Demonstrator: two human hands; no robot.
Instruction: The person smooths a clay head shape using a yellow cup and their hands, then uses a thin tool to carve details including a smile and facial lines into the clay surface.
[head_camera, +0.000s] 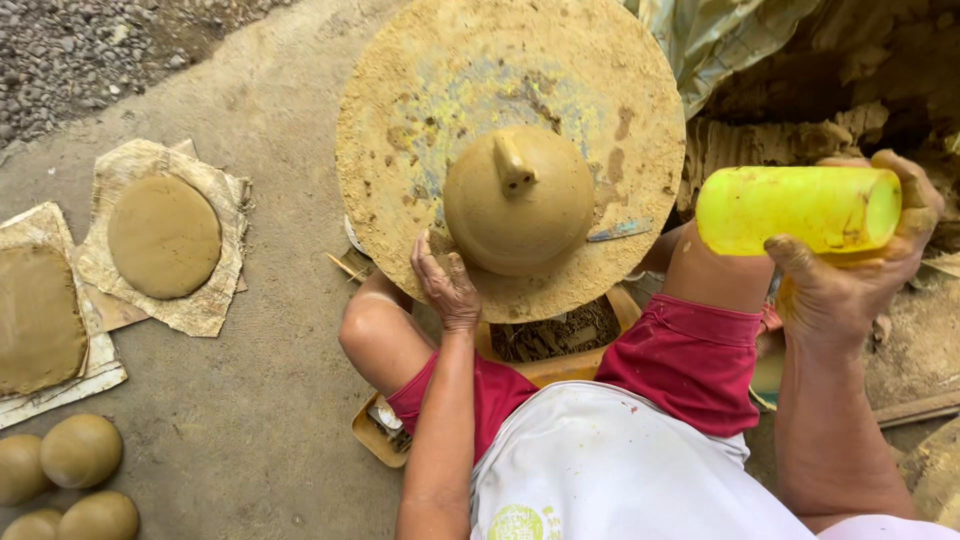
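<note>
- The domed clay piece (518, 200), with a small knob on top, sat at the middle of the round turning board (400, 130), between the person's knees.
- The left hand (447, 288) rested at the dome's near edge, fingers loosely curled against the clay and board, gripping nothing.
- The right hand (850, 270) was raised off to the side, fingers wrapped tightly round a yellow plastic cylinder (795, 208) held level.
- Judged from this, the work called for a steadying left hand, light enough not to dent the soft wall.
- Flat clay slabs (163, 236) and clay balls (80, 450) lay on the floor, well apart.
</note>
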